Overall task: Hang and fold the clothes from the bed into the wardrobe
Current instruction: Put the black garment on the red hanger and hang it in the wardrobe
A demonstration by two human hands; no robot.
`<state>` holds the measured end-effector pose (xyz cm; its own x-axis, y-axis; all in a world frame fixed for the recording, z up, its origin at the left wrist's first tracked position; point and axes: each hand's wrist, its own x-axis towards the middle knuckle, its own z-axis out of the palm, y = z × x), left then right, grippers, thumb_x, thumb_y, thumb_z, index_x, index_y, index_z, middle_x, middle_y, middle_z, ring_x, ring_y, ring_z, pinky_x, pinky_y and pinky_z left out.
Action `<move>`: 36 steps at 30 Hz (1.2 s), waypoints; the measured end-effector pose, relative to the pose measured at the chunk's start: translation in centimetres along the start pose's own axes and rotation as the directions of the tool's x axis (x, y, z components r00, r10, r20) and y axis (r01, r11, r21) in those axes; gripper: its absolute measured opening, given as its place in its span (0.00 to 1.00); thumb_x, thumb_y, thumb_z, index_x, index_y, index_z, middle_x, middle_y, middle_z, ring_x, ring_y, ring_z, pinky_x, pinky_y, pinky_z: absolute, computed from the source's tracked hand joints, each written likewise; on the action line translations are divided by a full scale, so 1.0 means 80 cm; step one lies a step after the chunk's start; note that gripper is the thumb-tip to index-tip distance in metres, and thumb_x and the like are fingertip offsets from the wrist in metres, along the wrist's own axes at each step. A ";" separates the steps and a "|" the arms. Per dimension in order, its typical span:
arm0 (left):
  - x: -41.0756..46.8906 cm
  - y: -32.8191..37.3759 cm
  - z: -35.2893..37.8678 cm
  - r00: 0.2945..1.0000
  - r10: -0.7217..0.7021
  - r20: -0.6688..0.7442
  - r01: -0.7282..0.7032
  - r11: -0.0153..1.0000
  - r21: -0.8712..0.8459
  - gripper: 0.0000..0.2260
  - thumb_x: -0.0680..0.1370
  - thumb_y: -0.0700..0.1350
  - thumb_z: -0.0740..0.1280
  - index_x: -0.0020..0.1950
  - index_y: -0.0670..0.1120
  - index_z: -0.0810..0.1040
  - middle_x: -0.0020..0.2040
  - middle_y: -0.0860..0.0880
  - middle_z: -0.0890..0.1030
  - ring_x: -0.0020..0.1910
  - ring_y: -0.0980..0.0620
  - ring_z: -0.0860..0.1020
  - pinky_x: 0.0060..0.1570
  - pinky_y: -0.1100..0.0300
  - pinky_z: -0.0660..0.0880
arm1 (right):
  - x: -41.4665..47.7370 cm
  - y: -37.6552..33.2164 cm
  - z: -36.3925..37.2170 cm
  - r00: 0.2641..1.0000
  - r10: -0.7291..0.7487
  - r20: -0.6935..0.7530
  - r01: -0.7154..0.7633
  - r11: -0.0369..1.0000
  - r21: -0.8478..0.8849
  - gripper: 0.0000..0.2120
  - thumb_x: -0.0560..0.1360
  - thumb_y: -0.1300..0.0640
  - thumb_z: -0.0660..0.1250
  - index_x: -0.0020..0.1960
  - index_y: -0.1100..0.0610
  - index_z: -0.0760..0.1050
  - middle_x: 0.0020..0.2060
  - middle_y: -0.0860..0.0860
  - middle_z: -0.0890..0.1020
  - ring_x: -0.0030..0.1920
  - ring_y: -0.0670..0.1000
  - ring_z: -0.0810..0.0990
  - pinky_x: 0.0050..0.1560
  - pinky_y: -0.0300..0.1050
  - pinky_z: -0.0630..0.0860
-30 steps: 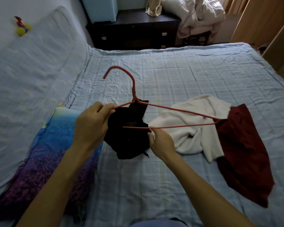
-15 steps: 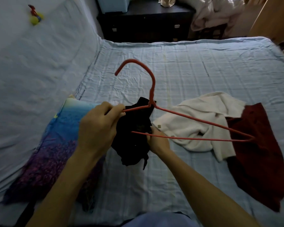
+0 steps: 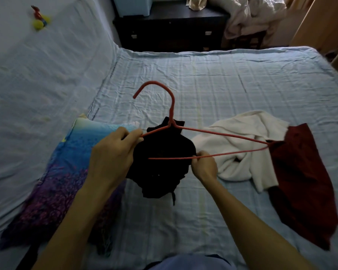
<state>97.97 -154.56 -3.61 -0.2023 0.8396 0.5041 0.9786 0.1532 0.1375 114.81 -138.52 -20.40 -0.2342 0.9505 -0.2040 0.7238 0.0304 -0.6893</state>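
We are at the hanging step. Our left hand (image 3: 113,154) pinches one shoulder end of the thin red wire hanger (image 3: 171,114), and our right hand (image 3: 204,166) grips its lower bar. The crumpled black garment (image 3: 162,168) bunches beneath the hanger, between our hands. It is not yet threaded on, so next we likely need to open it and feed the wire through.

We count one hanger and four cloth pieces on the pale blue checked bed sheet (image 3: 222,84):
- the black one
- a cream knit (image 3: 242,149) just right of it
- a dark red garment (image 3: 304,182) further right
- a blue-and-purple printed cloth (image 3: 66,172) to its left
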 end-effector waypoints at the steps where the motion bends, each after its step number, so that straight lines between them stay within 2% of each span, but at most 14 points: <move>1: -0.001 -0.006 0.005 1.000 -0.010 0.029 0.009 1.000 0.028 0.09 0.79 0.51 0.56 0.55 0.51 0.72 0.39 0.44 0.76 0.32 0.40 0.75 0.26 0.53 0.68 | 0.002 0.006 -0.012 0.999 0.018 -0.045 -0.018 1.000 -0.006 0.12 0.77 0.51 0.60 0.45 0.59 0.76 0.42 0.58 0.82 0.44 0.61 0.79 0.41 0.49 0.74; 8: -0.002 -0.026 0.047 0.992 -0.050 0.115 0.045 0.998 0.042 0.12 0.76 0.53 0.55 0.52 0.50 0.73 0.38 0.42 0.75 0.29 0.38 0.76 0.23 0.53 0.70 | 0.005 0.040 -0.093 0.969 0.088 -0.232 -0.092 0.996 -0.007 0.08 0.76 0.53 0.60 0.46 0.56 0.76 0.44 0.55 0.82 0.48 0.59 0.79 0.40 0.44 0.66; 13: 0.001 -0.020 0.067 0.992 -0.026 0.127 0.024 1.000 0.017 0.11 0.76 0.53 0.55 0.52 0.51 0.71 0.37 0.42 0.76 0.28 0.38 0.76 0.23 0.53 0.70 | 0.005 0.040 -0.134 0.932 0.115 -0.343 -0.108 0.993 0.040 0.09 0.75 0.51 0.62 0.46 0.56 0.77 0.43 0.53 0.83 0.45 0.56 0.79 0.39 0.43 0.65; 16: -0.001 -0.022 0.076 0.990 -0.025 0.136 0.021 0.999 0.034 0.11 0.76 0.53 0.55 0.53 0.51 0.72 0.38 0.43 0.75 0.28 0.38 0.76 0.23 0.53 0.70 | 0.006 0.037 -0.152 0.923 0.108 -0.368 -0.093 0.994 0.058 0.08 0.74 0.52 0.63 0.44 0.55 0.78 0.37 0.48 0.79 0.39 0.50 0.74 0.39 0.42 0.65; 25: -0.010 -0.035 0.092 0.988 -0.083 0.131 0.071 0.993 0.100 0.15 0.77 0.51 0.55 0.51 0.46 0.79 0.37 0.43 0.76 0.25 0.38 0.75 0.22 0.55 0.68 | 0.000 0.026 -0.162 0.923 0.146 -0.355 -0.116 0.988 0.105 0.07 0.72 0.51 0.63 0.40 0.52 0.78 0.34 0.45 0.79 0.38 0.48 0.76 0.38 0.42 0.67; 29: -0.015 -0.032 0.100 0.985 -0.091 0.148 0.071 0.988 0.138 0.15 0.76 0.50 0.56 0.49 0.46 0.80 0.36 0.43 0.75 0.25 0.38 0.74 0.22 0.55 0.68 | -0.006 0.010 -0.154 0.913 0.094 -0.398 -0.084 0.996 0.042 0.07 0.73 0.53 0.62 0.39 0.55 0.74 0.30 0.44 0.74 0.32 0.46 0.71 0.34 0.43 0.64; 33: -0.012 -0.029 0.101 0.979 -0.112 0.171 0.088 0.986 0.143 0.13 0.76 0.50 0.57 0.48 0.46 0.79 0.36 0.44 0.75 0.25 0.38 0.74 0.22 0.55 0.67 | -0.008 -0.002 -0.151 0.889 -0.018 -0.457 -0.010 0.998 -0.059 0.09 0.72 0.53 0.62 0.38 0.58 0.71 0.33 0.49 0.75 0.34 0.52 0.73 0.34 0.44 0.63; 36: -0.013 -0.011 0.103 0.989 -0.012 0.148 -0.004 0.994 0.108 0.13 0.73 0.48 0.58 0.48 0.47 0.80 0.35 0.45 0.74 0.25 0.40 0.74 0.21 0.57 0.66 | -0.010 -0.020 -0.148 0.871 -0.151 -0.468 0.080 0.982 -0.169 0.10 0.73 0.53 0.63 0.39 0.59 0.71 0.38 0.54 0.76 0.38 0.56 0.75 0.35 0.48 0.68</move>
<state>97.60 -151.28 -11.27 -0.2060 0.9055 0.3710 0.9778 0.2049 0.0427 121.51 -135.66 -10.92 -0.0093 0.9676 0.2521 0.8020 0.1578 -0.5761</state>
